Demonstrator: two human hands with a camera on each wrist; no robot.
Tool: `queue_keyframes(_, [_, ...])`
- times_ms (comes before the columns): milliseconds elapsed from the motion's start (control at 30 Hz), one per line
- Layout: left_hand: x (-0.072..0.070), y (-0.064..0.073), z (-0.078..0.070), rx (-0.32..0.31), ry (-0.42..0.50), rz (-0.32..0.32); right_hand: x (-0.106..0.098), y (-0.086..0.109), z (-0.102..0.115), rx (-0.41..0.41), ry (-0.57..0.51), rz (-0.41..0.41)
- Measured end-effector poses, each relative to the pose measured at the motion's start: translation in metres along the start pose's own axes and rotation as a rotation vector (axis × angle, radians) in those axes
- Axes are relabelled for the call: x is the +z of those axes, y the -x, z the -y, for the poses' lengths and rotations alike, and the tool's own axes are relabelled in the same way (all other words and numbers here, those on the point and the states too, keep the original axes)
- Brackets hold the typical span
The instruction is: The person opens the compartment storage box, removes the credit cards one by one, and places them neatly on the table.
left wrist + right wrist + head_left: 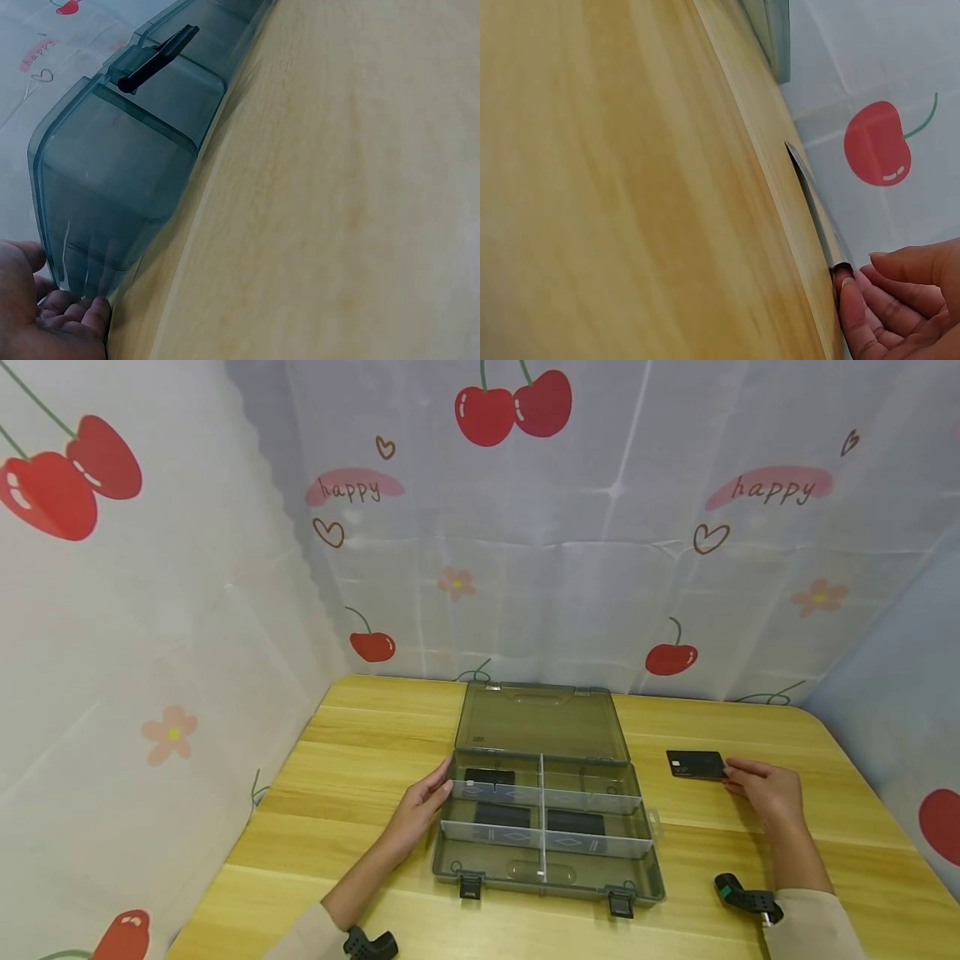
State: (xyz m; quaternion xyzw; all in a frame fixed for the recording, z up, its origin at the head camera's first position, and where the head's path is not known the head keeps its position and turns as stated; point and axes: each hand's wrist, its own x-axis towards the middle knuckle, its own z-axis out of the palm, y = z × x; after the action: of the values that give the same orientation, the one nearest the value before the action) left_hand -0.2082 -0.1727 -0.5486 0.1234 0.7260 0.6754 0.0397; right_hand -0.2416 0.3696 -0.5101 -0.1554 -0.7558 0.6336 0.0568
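Observation:
A black card marked VIP (pixel 692 764) lies at the right of the table. My right hand (pixel 767 789) pinches its right edge between thumb and fingers; in the right wrist view the card (pixel 817 206) is seen nearly edge-on, with a fingertip (pixel 846 283) under its near end. At the table's middle stands an open translucent grey plastic storage box (pixel 498 864), divided into several compartments. Black cards sit in its back-left, middle-left and middle-right compartments. My left hand (pixel 420 802) grips the box's left side; the left wrist view has its curled fingers (pixel 75 311) at the corner.
The box's lid (pixel 540 720) is folded back flat toward the rear of the table. Two black latches (pixel 470 887) hang at its front. Printed curtains (pixel 562 577) surround the wooden table (pixel 375 710) at the back and sides.

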Motion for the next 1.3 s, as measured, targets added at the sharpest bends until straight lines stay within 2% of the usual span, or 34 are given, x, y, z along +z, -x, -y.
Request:
queue_keyframes(567, [0.0,-0.001,-0.002,-0.001,0.003,0.012,-0.004,0.002,0.003,-0.003,-0.094,-0.004])
queue_keyframes(833, [0.0,-0.002,-0.003,0.004,0.004,0.01,-0.006,0.0,0.002,0.024,-0.148,-0.018])
queue_keyframes(1067, [0.0,-0.001,-0.003,-0.002,-0.001,0.011,-0.009,0.003,0.008,0.033,-0.075,-0.039])
queue_keyframes(1300, [0.0,0.0,0.0,-0.007,-0.005,0.006,-0.006,0.01,0.025,-0.071,-0.014,-0.021])
